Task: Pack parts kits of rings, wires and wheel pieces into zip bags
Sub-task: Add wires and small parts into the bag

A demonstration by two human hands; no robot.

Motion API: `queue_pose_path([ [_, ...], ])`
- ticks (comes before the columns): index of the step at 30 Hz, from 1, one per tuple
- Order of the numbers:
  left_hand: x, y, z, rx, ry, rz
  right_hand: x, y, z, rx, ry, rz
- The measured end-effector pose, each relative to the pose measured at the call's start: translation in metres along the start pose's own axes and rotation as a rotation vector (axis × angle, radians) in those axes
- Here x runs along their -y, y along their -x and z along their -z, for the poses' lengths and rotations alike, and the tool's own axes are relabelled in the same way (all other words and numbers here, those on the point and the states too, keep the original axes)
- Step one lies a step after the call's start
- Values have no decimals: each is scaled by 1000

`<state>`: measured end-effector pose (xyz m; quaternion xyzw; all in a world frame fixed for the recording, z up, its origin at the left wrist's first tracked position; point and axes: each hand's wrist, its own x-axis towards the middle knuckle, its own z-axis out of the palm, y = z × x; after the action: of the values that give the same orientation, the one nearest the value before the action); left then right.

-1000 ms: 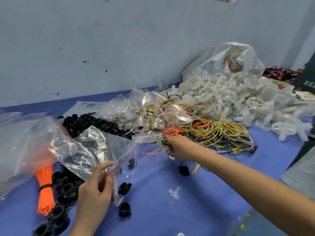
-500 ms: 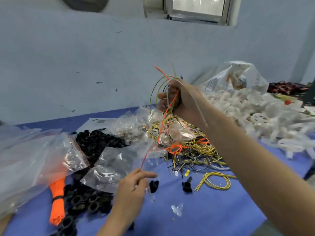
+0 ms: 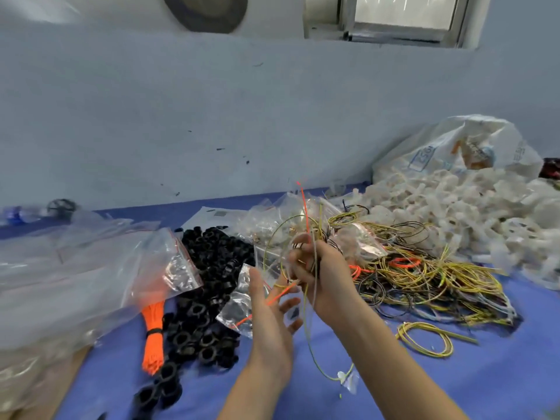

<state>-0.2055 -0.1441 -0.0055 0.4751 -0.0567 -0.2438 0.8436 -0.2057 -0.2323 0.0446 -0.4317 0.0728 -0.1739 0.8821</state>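
My right hand grips a small bunch of wires, orange, yellow-green and black, held above the blue table. One yellow-green strand hangs down to a white connector. My left hand is raised just left of it with fingers spread, touching the orange strand. A small zip bag lies behind the left hand on the table. Black rings are heaped to the left. A tangle of wires lies at the right, white wheel pieces behind it.
Large clear plastic bags cover the left side. An orange bundle of ties lies beside the rings. A white printed sack stands at the back right against the wall. A loose yellow wire coil lies at the right front.
My right hand lifted wires out of the pile, then came down and toward me. My left hand let go of the zip bag and rose to the wires.
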Motion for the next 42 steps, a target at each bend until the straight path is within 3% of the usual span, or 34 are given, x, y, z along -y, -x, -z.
queue_pose_path([
  [6, 1, -3, 8, 21, 1, -55, -14, 18, -3, 163, -27, -126],
  [8, -1, -1, 14, 22, -63, -83, -11, 22, -3, 170, -12, -83],
  [12, -13, 1, 34, -137, -223, -267, 25, 18, 12, 196, -84, 79],
  [16, -24, 1, 41, -118, -332, -377, 59, 19, 18, 128, -17, 178],
  [18, -22, 0, 42, -126, -410, -482, 60, 21, 16, 126, -4, 151],
  [22, -11, -5, 49, -184, -618, -599, 61, 20, 16, 222, -237, -36],
  [25, -1, -8, 52, -193, -486, -519, 45, 24, 10, 458, -408, -157],
  [28, 5, -9, 48, -164, -423, -375, 8, 33, -1, 530, -356, -330],
  [30, 4, -10, 52, -4, -413, -414, -17, 26, -4, 527, -259, -481],
  [32, -7, -9, 34, 6, -333, -420, -34, 16, 0, 571, -214, -611],
  [36, -10, -11, 40, 0, -88, -93, -42, 4, 8, 568, 18, -618],
  [42, -19, -15, 49, 55, 45, 93, -41, 2, 4, 735, 177, -709],
])
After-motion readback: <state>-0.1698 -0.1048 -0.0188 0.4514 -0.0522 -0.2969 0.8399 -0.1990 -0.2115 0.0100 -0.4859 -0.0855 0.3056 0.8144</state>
